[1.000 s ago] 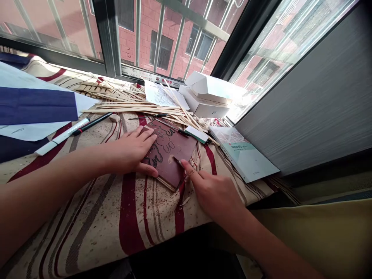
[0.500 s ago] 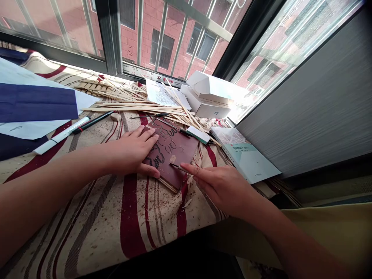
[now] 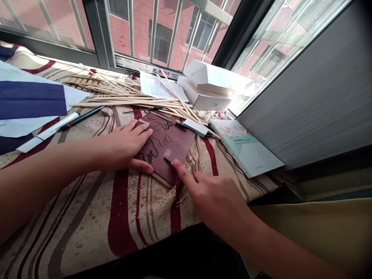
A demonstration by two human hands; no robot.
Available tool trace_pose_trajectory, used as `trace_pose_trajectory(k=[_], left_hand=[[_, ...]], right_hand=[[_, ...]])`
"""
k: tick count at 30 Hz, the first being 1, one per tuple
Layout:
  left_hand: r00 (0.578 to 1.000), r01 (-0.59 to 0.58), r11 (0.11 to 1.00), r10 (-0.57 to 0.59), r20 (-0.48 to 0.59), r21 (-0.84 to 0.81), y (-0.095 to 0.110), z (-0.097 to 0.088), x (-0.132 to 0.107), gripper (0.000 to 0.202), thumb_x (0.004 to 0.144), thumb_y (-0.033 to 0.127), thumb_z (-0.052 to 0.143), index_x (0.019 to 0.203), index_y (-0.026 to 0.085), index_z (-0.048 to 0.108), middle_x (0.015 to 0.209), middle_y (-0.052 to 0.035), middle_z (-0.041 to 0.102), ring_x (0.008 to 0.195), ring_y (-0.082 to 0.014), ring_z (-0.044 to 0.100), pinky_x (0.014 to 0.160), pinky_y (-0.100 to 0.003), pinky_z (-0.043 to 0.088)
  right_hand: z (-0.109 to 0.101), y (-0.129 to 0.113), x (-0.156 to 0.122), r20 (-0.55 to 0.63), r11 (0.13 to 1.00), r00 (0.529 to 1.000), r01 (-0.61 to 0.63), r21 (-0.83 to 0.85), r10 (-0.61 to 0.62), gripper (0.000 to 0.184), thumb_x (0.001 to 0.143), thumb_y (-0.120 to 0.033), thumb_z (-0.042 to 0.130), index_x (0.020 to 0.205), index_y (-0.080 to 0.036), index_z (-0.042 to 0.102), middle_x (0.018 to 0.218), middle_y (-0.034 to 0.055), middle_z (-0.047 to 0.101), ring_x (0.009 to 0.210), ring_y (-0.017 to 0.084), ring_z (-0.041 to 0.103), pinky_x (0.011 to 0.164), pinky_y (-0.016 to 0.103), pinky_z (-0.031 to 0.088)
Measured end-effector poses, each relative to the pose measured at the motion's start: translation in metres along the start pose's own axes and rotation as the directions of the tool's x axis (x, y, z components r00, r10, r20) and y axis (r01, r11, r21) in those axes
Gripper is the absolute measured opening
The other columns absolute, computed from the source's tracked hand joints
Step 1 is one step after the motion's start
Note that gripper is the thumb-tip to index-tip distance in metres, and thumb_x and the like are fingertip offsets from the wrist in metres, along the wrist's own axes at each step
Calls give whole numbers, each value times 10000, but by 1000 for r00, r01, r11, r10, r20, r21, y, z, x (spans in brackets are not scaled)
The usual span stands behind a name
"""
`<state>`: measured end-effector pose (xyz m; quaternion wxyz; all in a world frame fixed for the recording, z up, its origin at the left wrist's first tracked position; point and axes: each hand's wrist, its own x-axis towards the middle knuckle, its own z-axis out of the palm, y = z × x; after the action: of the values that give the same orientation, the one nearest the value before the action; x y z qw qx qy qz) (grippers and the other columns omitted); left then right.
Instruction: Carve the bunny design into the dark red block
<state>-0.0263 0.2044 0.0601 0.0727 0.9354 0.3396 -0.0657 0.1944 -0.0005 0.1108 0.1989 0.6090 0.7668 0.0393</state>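
Observation:
A dark red-brown block with a carved, black-outlined pattern lies tilted on the striped cloth. My left hand rests flat on its left side, fingers spread, thumb along the near edge. My right hand is closed around a thin carving tool, index finger stretched along it. The tool's dark tip touches the block just below a small pale scraped patch; most of its handle is hidden in my hand. Near the block's far right edge lies another slim dark-handled tool, beside a white and green eraser-like piece.
Thin wooden strips spread behind the block, with a drawing on paper and a white box by the window. A book lies at right. Pens lie at left. Crumbs dot the striped cloth.
The view has shifted slightly, moving most things left. My right hand has turned over more, its index finger now pressing down along the tool. The pale patch looks longer.

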Motion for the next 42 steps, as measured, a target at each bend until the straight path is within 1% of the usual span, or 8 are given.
trace_pose_trajectory(k=[6,8,11,16,26,31,35,42], left_hand=[[998,-25,999,22,-62,-44,-14,7,0,1518,848,1129,683,1920,92,401,2017,-288,263,1863,-619,203,1489,-713,298],[998,-19,999,16,-53,-45,-14,7,0,1556,829,1148,670,1918,70,394,2014,-299,259,1861,-631,194,1482,-724,310],[999,-24,999,22,-39,-40,-15,9,1,1598,813,1176,629,1920,52,377,2019,-308,225,1862,-632,188,1486,-737,300],[996,-51,998,48,-80,-36,-20,12,1,1586,813,1190,603,1909,59,411,2013,-304,253,1859,-610,236,1503,-705,289],[1000,-6,1000,6,8,4,-6,2,-2,1543,868,1133,622,1944,71,317,2036,-279,172,1879,-608,127,1505,-699,291],[999,-38,999,39,-29,8,-12,6,-3,1498,887,1129,619,1930,84,368,2025,-289,212,1876,-592,184,1503,-691,298],[998,-44,999,44,-38,3,-16,6,-4,1499,882,1135,622,1911,66,407,2013,-304,245,1870,-599,201,1497,-697,306],[999,-29,999,28,-38,-22,-13,2,-5,1535,847,1154,626,1906,61,416,2008,-307,264,1867,-601,212,1507,-675,303]], right_hand=[[1,4,6,-56,995,993,-101,2,101,897,1027,55,443,1905,-131,430,943,167,864,680,239,797,509,389,157],[6,12,4,-68,998,998,6,67,-2,936,999,19,539,1908,-187,451,961,128,874,718,241,806,538,383,182],[16,23,-3,-135,993,991,40,113,-24,927,977,-38,636,1878,-225,525,882,74,852,657,211,757,554,370,202],[23,39,-2,-297,986,950,135,97,-100,815,1019,-50,635,1800,-284,656,872,42,857,641,170,683,589,354,220],[-21,59,17,-146,971,961,226,-75,-235,832,1039,-58,673,1814,-356,631,724,-5,789,539,159,431,555,352,123],[-12,35,7,-92,981,980,165,-101,-175,928,1008,-12,633,1892,-251,485,838,77,840,585,187,614,535,377,112],[0,16,2,-47,991,992,116,-67,-119,979,1021,46,555,1934,-254,365,909,104,852,621,209,731,504,382,98],[5,21,14,-135,998,990,54,27,-50,851,1071,5,517,1901,-176,470,953,143,878,706,242,798,522,388,166]])
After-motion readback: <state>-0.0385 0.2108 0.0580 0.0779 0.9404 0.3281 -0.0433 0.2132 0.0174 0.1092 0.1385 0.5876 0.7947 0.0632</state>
